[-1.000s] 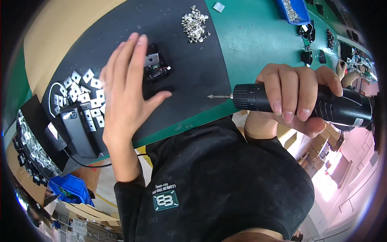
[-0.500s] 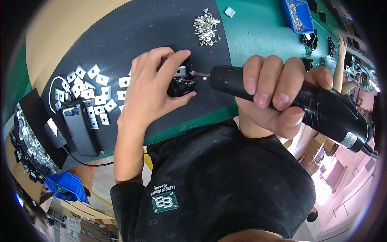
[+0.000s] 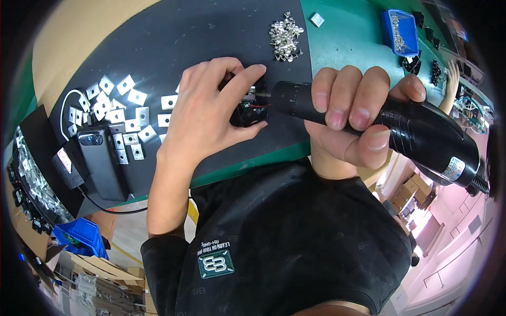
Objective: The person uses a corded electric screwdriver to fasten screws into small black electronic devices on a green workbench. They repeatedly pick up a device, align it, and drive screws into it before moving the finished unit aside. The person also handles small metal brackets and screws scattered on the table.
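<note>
A small black housing (image 3: 247, 114) with a red wire and a metal piece inside is gripped by my left hand (image 3: 203, 108), thumb on the near side and fingers on the far side. My right hand (image 3: 353, 105) wraps round a black electric screwdriver (image 3: 427, 139), which lies level and points left. Its bit end reaches into the housing's open side; the tip itself is hard to make out. Left of my left hand, several square metal plates (image 3: 142, 115) with dark centre holes are spread over the black mat (image 3: 211, 31).
A pile of silver screws (image 3: 286, 38) lies at the mat's far right. Beyond it are a lone metal block (image 3: 317, 20) and a blue bin (image 3: 401, 34) of small parts. A black phone-like device (image 3: 103, 163) with cables stands at left. Another person's arm (image 3: 451, 81) shows far right.
The screwdriver's nose has come closer to the housing, and less of its bit shows. In the picture, the mat's far part and the screw pile have shifted slightly right.
</note>
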Motion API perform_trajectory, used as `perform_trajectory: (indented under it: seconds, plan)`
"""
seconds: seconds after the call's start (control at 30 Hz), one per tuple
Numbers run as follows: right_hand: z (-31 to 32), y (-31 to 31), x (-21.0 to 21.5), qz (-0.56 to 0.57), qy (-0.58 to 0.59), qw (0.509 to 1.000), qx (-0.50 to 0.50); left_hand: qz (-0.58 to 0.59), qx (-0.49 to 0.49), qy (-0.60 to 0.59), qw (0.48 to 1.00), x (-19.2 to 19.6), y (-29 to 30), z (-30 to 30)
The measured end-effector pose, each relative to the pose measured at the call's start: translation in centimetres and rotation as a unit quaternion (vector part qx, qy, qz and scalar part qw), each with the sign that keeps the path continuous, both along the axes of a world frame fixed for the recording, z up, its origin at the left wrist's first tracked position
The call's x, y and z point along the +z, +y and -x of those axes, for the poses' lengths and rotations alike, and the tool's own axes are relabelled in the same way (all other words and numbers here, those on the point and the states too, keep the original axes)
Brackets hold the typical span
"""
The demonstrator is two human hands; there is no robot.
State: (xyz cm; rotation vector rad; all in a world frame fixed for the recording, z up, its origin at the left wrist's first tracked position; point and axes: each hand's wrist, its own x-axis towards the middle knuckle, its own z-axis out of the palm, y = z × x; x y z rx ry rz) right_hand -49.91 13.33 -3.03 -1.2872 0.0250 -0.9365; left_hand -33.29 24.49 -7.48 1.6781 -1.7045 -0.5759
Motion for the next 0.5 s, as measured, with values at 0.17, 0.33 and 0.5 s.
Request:
perform_trajectory:
  seconds: [0.17, 0.33, 0.5]
  plan:
    - [0.05, 0.0, 0.15, 0.002, 0.01, 1.0, 0.003, 0.002, -0.006, 0.007, 1.0, 0.25, -0.28, 0.11]
    - [-0.45, -0.43, -0.06, 0.012, 0.016, 0.999, 0.029, -0.002, 0.005, 0.01, 1.0, 0.03, -0.07, -0.09]
    - [-0.63, -0.39, -0.15, 0.008, 0.016, 1.0, 0.025, 0.003, -0.001, 0.006, 1.0, 0.02, -0.17, -0.06]
